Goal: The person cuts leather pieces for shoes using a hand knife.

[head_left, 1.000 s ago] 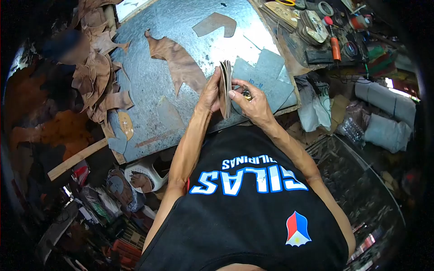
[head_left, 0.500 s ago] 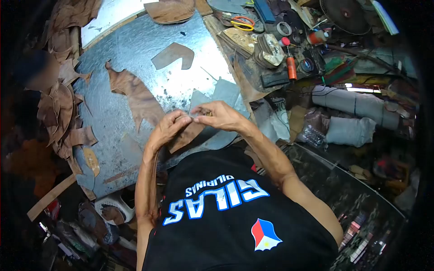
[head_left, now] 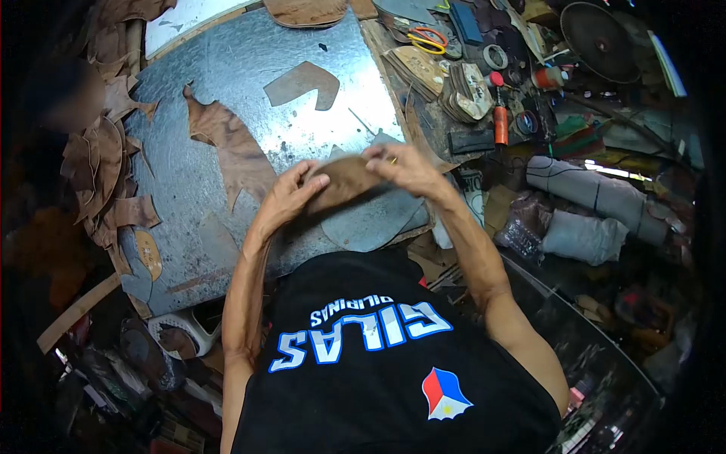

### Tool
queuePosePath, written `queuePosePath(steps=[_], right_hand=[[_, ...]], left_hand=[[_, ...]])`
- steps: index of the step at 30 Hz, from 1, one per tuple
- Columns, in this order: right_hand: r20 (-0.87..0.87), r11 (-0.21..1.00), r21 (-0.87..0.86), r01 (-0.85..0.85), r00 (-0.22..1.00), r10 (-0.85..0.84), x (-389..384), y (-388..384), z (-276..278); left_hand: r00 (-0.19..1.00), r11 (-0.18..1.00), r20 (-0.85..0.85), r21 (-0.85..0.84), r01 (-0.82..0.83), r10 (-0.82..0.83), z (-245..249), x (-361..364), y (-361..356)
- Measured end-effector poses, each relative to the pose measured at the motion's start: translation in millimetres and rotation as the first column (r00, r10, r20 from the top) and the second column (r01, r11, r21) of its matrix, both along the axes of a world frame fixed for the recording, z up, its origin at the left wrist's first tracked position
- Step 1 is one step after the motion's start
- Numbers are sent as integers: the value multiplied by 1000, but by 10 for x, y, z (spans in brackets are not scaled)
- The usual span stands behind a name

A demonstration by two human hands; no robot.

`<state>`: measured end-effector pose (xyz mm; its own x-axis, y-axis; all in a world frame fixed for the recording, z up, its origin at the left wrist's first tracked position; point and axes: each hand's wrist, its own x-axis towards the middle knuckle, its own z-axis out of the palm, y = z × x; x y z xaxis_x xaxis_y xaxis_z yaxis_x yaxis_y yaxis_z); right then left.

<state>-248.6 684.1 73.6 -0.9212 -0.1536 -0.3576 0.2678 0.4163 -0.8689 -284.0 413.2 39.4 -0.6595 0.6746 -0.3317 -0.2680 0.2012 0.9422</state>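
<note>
A curved piece of brown leather is held up between my two hands above the near edge of the metal-topped table. My left hand pinches its left end, thumb on the face toward me. At the other end, my right hand grips the leather, slightly blurred, with a small yellowish glint at its fingers. Below the held piece lies a grey rounded sheet. Left of my hands rests an irregular brown leather offcut, and farther back a bent, grey-brown cut piece.
Leather scraps pile along the table's left edge. To the right are yellow-and-orange scissors, stacked templates, a tape roll and an orange-red tool. Wrapped rolls lie farther right. A white stool stands below left.
My hands have moved apart, the right one going rightward and up. The leather piece is now lifted and stretched between them, showing its broad face. The view has shifted a little.
</note>
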Motion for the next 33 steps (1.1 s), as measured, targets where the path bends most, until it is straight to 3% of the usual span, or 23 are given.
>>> queuePosePath(steps=[2,3,4,6,7,8,11,13,19,22,23,24,25,26,27,28,29,30,31,32,33], right_hand=[[-131,994,12,112,985,-109,-228,361,-68],[68,964,-65,258,965,-254,-375,587,26],[-63,922,-18,387,920,-388,-519,698,115],[-64,818,-111,564,818,-572,-835,1204,-69],[-25,750,-237,618,768,-640,-952,1312,-44],[25,702,-254,666,730,-683,-1059,1452,-91],[164,694,-221,685,728,-666,-1244,1745,-316],[172,736,135,664,715,-677,-1332,1887,-567],[166,742,265,616,729,-664,-1395,1841,-513],[140,769,345,537,781,-609,-1506,2255,-808],[14,694,666,273,926,-377,-1595,2601,-1018],[-2,443,896,33,998,-69,-1692,2648,-1211],[19,231,969,-89,958,287,-1481,2250,-716],[4,482,872,84,984,-178,-1556,2323,-837],[-106,480,857,189,975,-194,-1526,2349,-867],[-33,602,788,127,986,-165,-1528,2502,-905],[-191,545,774,321,940,-283,-1351,2046,-554],[-167,592,723,356,921,-351,-1155,1401,-55],[-363,547,761,349,928,-86,-1103,1508,-309],[-303,637,710,299,947,-107,-956,1186,-235],[-512,806,508,304,859,-1,-832,824,-327]], left_hand=[[970,975,103,-11,-221,221,52,-53,5],[953,956,79,21,-294,292,-84,-87,-56],[953,955,80,25,-295,292,-60,-96,-120],[901,902,38,-30,-431,432,22,-84,-256],[902,902,29,-47,-429,430,-4,-90,-346],[900,900,31,-44,-434,435,-35,-84,-431],[881,881,34,-68,-469,472,-74,-18,-595],[871,871,35,-61,-488,490,-149,43,-679],[837,838,65,-103,-536,543,-128,141,-767],[833,831,50,-119,-543,552,-103,141,-818],[828,825,42,-129,-550,559,-92,151,-851],[815,809,36,-150,-568,579,-84,153,-879],[824,816,21,-156,-557,566,-76,152,-932],[828,815,4,-177,-551,560,-73,175,-1061],[832,794,-187,-250,-554,522,-165,191,-1207],[821,767,-362,-321,-555,442,-227,239,-1370],[806,734,-377,-352,-581,457,-152,317,-1515],[759,657,-562,-441,-612,329,-95,386,-1600],[694,574,-701,-505,-644,162,-65,436,-1654],[693,564,-701,-509,-650,167,-88,503,-1689],[622,550,-782,-500,-669,46,-158,605,-1706]])
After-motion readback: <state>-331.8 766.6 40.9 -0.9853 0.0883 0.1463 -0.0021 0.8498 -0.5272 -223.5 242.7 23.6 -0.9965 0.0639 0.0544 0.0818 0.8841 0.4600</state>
